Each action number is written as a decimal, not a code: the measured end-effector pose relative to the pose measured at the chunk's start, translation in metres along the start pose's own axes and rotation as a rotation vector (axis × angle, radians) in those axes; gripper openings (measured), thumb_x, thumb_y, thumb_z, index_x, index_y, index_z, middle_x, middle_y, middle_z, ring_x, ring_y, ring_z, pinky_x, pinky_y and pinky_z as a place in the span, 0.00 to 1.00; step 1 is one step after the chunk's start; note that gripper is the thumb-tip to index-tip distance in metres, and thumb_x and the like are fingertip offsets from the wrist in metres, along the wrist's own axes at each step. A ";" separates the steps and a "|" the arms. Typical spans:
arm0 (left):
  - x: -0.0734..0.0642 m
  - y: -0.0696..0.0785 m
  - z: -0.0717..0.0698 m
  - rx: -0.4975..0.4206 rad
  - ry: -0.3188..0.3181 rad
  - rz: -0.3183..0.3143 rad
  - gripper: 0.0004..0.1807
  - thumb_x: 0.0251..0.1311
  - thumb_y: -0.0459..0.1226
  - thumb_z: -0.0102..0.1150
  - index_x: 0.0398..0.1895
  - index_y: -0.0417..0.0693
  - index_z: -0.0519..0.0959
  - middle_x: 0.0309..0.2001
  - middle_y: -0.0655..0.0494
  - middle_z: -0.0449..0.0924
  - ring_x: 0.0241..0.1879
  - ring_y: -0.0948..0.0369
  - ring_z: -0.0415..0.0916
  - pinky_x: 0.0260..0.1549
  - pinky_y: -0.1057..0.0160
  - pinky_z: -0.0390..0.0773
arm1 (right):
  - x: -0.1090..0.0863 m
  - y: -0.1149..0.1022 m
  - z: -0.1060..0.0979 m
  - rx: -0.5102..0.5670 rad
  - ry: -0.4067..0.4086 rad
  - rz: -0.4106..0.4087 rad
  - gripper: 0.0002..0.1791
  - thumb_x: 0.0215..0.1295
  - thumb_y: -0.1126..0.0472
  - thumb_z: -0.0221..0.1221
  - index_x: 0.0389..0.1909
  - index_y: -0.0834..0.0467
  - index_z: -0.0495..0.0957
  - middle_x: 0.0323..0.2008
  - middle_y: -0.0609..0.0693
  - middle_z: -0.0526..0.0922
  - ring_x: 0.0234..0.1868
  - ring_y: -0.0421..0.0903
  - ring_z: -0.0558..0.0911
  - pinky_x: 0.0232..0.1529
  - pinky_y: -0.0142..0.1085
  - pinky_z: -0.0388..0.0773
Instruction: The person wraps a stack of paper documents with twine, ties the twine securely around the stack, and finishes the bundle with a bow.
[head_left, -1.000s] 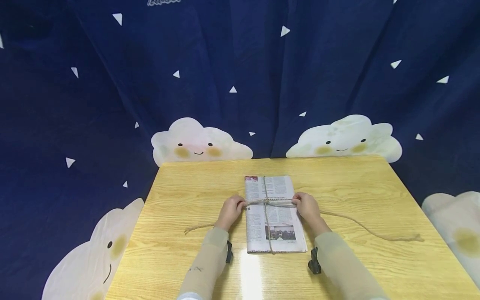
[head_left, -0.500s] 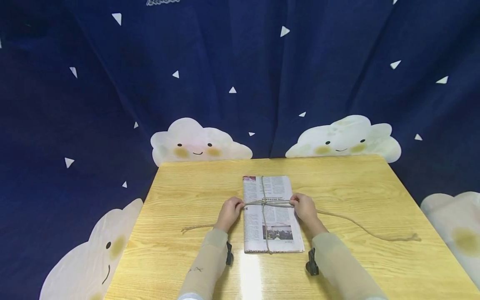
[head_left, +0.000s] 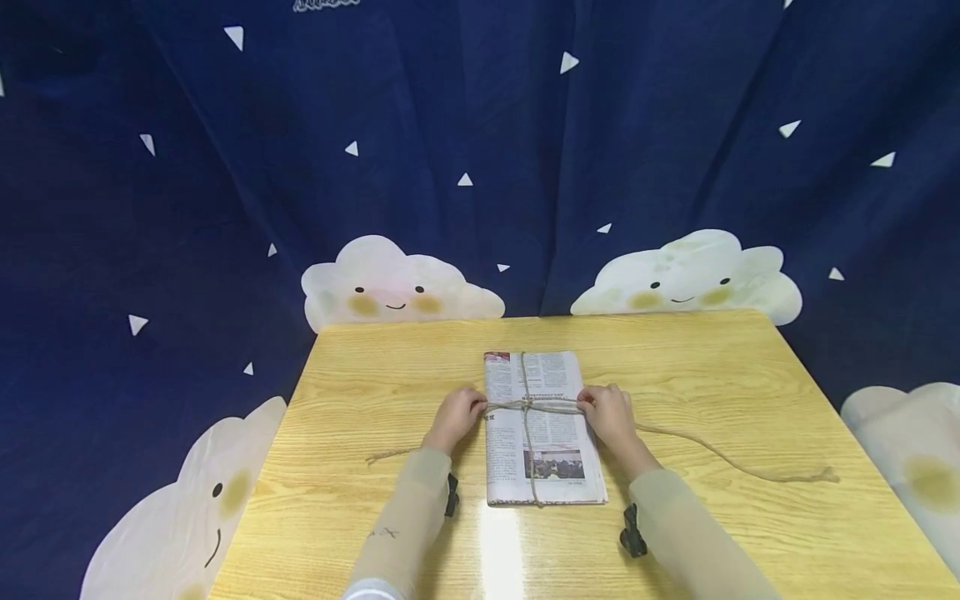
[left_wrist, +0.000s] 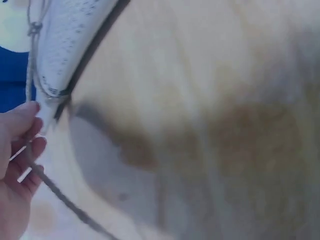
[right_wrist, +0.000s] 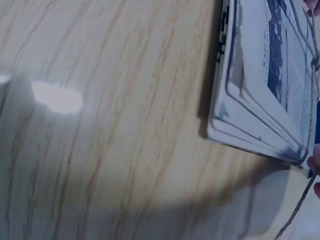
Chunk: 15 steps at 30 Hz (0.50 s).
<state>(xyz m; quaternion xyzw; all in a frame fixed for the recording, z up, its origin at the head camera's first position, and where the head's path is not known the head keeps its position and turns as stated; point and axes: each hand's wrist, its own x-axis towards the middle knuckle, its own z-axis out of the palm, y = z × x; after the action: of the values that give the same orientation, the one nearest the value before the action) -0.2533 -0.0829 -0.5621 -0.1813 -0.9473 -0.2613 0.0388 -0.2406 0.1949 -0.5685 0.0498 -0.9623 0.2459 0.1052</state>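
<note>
Head view: a person's left hand (head_left: 455,415) and right hand (head_left: 611,418) are at the two long sides of a stack of folded newspapers (head_left: 551,429), which lies flat on a wooden desk (head_left: 697,375).
String (head_left: 527,405): one run goes lengthwise over the stack, others cross from side to side, meeting at a knot (left_wrist: 34,28) near the middle.
Left grip: thumb and fingertips pinch the string just beside the papers' left edge; in the left wrist view it passes the fingers and trails away below.
Right grip: likewise pinched together on the string, at the right edge; the right wrist view catches only fingertips (right_wrist: 315,164).
Loose ends: a short one (head_left: 390,455) beyond the left forearm, a longer one (head_left: 816,477) curving across the desk to the right.
Top sheet: small print, with a dark photo (head_left: 553,465) toward the near end.
Sleeves: pale (head_left: 408,512), a black device (head_left: 452,495) at each wrist.
Backdrop: dark blue curtain (head_left: 450,100) with white triangles (head_left: 569,62) and smiling clouds (head_left: 401,287).
</note>
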 end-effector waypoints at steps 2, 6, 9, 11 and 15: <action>0.003 0.003 -0.003 0.030 0.001 0.025 0.05 0.56 0.32 0.59 0.33 0.41 0.83 0.33 0.51 0.80 0.36 0.56 0.77 0.41 0.60 0.76 | -0.001 -0.002 -0.003 -0.016 -0.015 0.004 0.05 0.53 0.63 0.64 0.31 0.58 0.83 0.29 0.51 0.83 0.32 0.50 0.74 0.40 0.45 0.69; 0.009 0.011 -0.006 0.020 0.057 0.028 0.04 0.57 0.31 0.58 0.31 0.39 0.82 0.30 0.51 0.78 0.33 0.57 0.76 0.36 0.62 0.77 | -0.005 -0.009 -0.009 0.036 -0.099 0.044 0.06 0.56 0.66 0.61 0.34 0.63 0.82 0.33 0.57 0.82 0.36 0.54 0.78 0.40 0.47 0.75; 0.013 0.019 -0.005 -0.023 0.130 0.010 0.05 0.57 0.31 0.58 0.32 0.39 0.81 0.30 0.51 0.77 0.32 0.58 0.76 0.33 0.64 0.77 | -0.010 -0.013 -0.010 0.110 -0.154 0.085 0.06 0.57 0.67 0.59 0.34 0.66 0.81 0.33 0.58 0.81 0.36 0.53 0.79 0.39 0.46 0.77; 0.015 0.024 -0.003 -0.067 0.167 -0.006 0.05 0.57 0.32 0.58 0.32 0.39 0.81 0.31 0.51 0.78 0.33 0.58 0.77 0.34 0.65 0.78 | -0.013 -0.014 -0.009 0.142 -0.164 0.095 0.06 0.57 0.68 0.59 0.34 0.66 0.80 0.32 0.57 0.81 0.35 0.52 0.79 0.37 0.44 0.77; 0.019 0.034 0.004 -0.221 0.197 -0.052 0.08 0.58 0.34 0.57 0.35 0.38 0.81 0.35 0.50 0.80 0.38 0.57 0.78 0.37 0.64 0.78 | -0.019 -0.012 -0.001 0.162 -0.146 0.078 0.03 0.54 0.69 0.60 0.30 0.65 0.81 0.28 0.55 0.82 0.32 0.50 0.79 0.35 0.44 0.77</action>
<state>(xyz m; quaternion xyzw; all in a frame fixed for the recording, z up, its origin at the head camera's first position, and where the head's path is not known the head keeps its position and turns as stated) -0.2588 -0.0474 -0.5453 -0.1334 -0.9087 -0.3815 0.1045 -0.2197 0.1854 -0.5662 0.0386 -0.9456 0.3223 0.0209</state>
